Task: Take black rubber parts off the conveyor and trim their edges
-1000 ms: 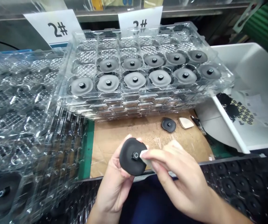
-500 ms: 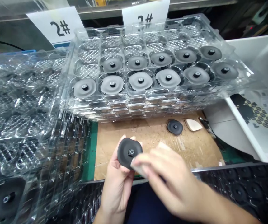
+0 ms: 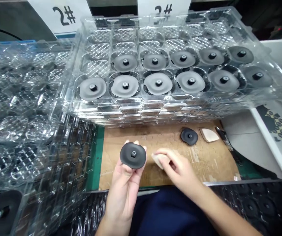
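The left hand (image 3: 124, 186) holds a round black disc (image 3: 133, 155) up on its fingers, while the right hand (image 3: 177, 167), curled around a pale pad (image 3: 159, 160), sits just to the disc's right, not touching it.

- A black rounded disc (image 3: 133, 155) with a central stud facing up, held nearly flat in my left hand (image 3: 123, 186)
- A pale pad (image 3: 158, 160) under my right hand (image 3: 177, 168), just beside the disc, not touching it

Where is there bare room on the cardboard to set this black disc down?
Bare cardboard shows right of the right hand, below the loose black disc and cream wedge. Stacked clear trays crowd the back and left.
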### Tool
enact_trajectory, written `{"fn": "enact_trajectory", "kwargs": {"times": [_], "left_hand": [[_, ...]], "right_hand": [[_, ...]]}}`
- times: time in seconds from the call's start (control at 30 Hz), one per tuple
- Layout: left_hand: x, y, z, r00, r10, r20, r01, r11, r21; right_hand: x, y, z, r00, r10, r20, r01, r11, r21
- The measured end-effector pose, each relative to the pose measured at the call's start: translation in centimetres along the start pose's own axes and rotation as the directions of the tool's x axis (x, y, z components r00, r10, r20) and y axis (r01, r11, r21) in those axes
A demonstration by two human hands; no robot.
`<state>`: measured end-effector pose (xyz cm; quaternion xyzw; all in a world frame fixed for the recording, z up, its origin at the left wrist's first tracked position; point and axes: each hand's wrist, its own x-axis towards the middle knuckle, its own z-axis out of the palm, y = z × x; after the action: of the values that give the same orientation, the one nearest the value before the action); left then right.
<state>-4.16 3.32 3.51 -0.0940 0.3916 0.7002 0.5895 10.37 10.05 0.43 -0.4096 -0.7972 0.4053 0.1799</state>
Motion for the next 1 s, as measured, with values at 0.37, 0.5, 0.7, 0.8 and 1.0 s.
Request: {"fn": "enact_trajectory", "kwargs": {"times": [0.37,0.5,0.7,0.8,1.0], "left_hand": [[-0.6,-0.7,0.0,0.998,-0.007,0.059,0.002,0.996,0.084],[-1.1,-0.9,0.2,0.997,-0.071,0.024,0.067,0.990,0.124],[-1.3,-0.9,0.5,0.996,-0.066,0.059,0.054,0.980,0.189],[-1.5,-0.3,0.5,0.997,-0.024,0.070,0.010,0.981,0.195],[-1.6,-0.2,1.5,0.992,0.004,0.125,-0.030,0.978,0.206]], "right_hand": [[0.2,-4.9,-3.3,0.976,-0.205,-0.072,0.212,0.971,0.111],[0.7,-7.2,-3.7,0.950,-0.313,0.010,0.308,0.939,0.151],[0.7,-6.5,-3.8,0.927,-0.376,-0.011,0.374,0.919,0.121],[-0.7,-5.6,-4.4,0.939,-0.306,0.159,0.259,0.931,0.257],[-1.1,-5.3,-5.5,0.977,-0.212,0.028,0.189,0.918,0.349]]}}
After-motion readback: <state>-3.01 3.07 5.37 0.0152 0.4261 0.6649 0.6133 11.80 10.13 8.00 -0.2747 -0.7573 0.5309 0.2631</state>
